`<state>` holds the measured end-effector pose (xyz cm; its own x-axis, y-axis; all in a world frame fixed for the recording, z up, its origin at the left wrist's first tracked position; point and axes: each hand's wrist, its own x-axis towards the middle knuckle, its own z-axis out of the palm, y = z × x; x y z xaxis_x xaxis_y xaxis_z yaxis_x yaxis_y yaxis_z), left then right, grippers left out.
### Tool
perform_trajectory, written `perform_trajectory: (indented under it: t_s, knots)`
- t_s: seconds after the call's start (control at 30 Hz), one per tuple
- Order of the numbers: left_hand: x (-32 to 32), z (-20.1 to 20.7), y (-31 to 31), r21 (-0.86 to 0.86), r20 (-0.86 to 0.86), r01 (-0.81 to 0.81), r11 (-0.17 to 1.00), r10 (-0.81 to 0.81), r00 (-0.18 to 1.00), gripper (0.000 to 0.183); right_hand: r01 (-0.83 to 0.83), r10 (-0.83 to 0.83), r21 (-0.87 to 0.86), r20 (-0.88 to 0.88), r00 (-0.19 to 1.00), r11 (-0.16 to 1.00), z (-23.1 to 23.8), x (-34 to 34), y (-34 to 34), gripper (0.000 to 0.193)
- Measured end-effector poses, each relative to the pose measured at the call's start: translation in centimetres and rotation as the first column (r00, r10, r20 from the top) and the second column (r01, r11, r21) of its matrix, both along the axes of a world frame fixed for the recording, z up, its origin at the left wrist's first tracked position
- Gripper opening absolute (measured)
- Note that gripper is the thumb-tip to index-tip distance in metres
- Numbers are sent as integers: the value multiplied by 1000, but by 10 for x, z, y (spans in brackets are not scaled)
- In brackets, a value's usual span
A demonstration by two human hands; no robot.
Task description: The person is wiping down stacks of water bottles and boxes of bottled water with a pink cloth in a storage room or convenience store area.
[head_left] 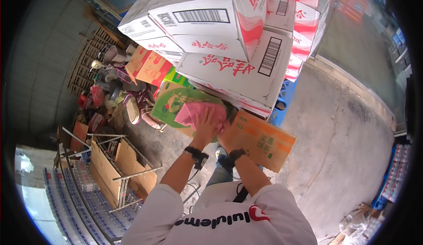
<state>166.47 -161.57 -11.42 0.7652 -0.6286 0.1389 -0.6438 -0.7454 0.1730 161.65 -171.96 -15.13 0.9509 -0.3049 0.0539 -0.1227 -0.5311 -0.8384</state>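
Left hand (206, 125) lay with fingers spread over a pink cloth (188, 113), near the middle of the frame. Right hand (226, 136) sat just beside it, fingers curled in toward the cloth's right edge; could not tell whether they pinched it.

Progress, by judgement: partway. Done: cloth spread against the green printed carton (172, 96), a hand laid on it. Left: cloth not set aside, so its handling looked unfinished. How much of the carton had been dealt with did not show.

Cloth position: under the left hand, reaching out past it to the left, its right end near the right hand.

Farther out: orange-and-brown carton panel (269, 146) slanted away right of centre, beside the right hand. White cartons (202, 31) with red print stacked high across the upper centre; blue pallet (286, 97) showed at the stack's lower right. Lower left, cardboard pieces (103, 170) stood in a metal frame (136, 174). Grey floor (335, 157) ran down the right side.
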Motion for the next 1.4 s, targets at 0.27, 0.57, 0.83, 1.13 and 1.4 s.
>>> perform_trajectory:
  t_s: [0.27, 0.57, 0.83, 1.13, 1.4]
  knots:
    - [-33, 0, 43, 73, -88, 213, 974, -206, 974, 28, 107, -163, 317, 155, 974, 942, -85, -16, 55, 17]
    - [51, -13, -17, 60, 66, 37, 998, -40, 997, 55, -8, 16, 219, -32, 999, 976, -25, 81, -44, 25]
    - [1, 2, 18, 148, 17, 242, 959, -247, 969, 48, -110, 112, 40, -44, 993, 993, -28, 0, 15, 33]
    - [-44, 3, 57, 55, -176, 281, 958, -268, 947, 38, -189, 134, 362, 173, 976, 913, -95, -34, 53, 23]
    - [12, 18, 5, -200, -178, 111, 973, -147, 973, 66, 29, -35, 29, 277, 960, 999, -7, 30, -19, 26]
